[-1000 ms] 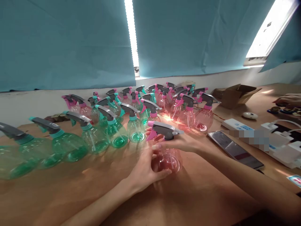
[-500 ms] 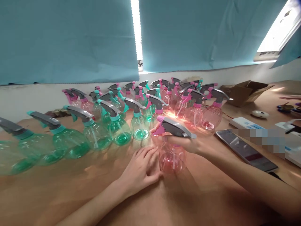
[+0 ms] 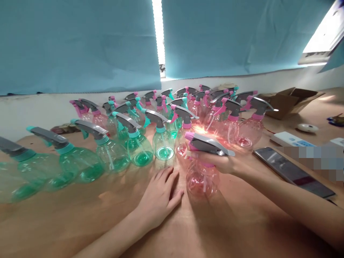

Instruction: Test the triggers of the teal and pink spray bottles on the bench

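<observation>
A clear pink spray bottle (image 3: 202, 181) with a grey and pink trigger head stands in front of me. My right hand (image 3: 215, 161) is wrapped round its neck, just under the spray head, with fingers by the trigger. To the left of it, my left hand (image 3: 162, 195) lies palm down on the wooden table (image 3: 113, 218), fingers apart and holding nothing. Close beyond the left hand are a green spray bottle (image 3: 163, 143) and another green one (image 3: 140, 148). Another pink spray bottle (image 3: 184, 129) stands behind the held one, partly covered by it.
Several green spray bottles (image 3: 80, 163) line the left side; several pink ones (image 3: 248, 130) crowd the back. On the right lie a phone (image 3: 292, 172), a power strip (image 3: 290, 138), a white mouse-shaped object (image 3: 307, 128) and an open cardboard box (image 3: 291, 104).
The view has shifted slightly. My left hand has drawn a little away from the pink bottle, leaving a gap. My right hand keeps its hold. Another person's hand at the right edge has left the view.
</observation>
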The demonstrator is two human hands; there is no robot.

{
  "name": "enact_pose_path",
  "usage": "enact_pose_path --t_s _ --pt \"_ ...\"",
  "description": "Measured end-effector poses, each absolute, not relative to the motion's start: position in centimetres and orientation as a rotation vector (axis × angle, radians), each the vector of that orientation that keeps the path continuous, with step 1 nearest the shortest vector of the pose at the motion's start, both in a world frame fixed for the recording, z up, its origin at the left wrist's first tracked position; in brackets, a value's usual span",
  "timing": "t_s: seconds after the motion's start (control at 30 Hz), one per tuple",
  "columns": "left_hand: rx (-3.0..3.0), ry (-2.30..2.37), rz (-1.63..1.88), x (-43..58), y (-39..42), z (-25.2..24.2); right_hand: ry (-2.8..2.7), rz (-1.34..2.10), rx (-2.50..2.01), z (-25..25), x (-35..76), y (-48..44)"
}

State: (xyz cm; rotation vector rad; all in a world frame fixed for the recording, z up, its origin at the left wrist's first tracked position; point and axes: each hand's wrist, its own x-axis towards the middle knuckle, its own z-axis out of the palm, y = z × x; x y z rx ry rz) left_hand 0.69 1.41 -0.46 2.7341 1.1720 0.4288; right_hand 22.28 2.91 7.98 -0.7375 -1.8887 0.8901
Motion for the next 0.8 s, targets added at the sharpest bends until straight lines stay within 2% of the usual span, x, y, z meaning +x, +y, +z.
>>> enact_pose_path --t_s 0.33,0.53,0.8 --pt "2.758 1.169 0.470 0.7 1.3 -0.5 -1.766 0.843 -0.933 6.9 22.1 3.2" --pt "2.775 1.178 0.435 0.7 1.4 -0.5 -1.764 0.920 -0.812 6.8 21.4 2.9" --pt "2.767 1.177 0.408 0.7 1.5 -0.5 -1.829 0.827 -0.840 7.1 21.2 2.8"
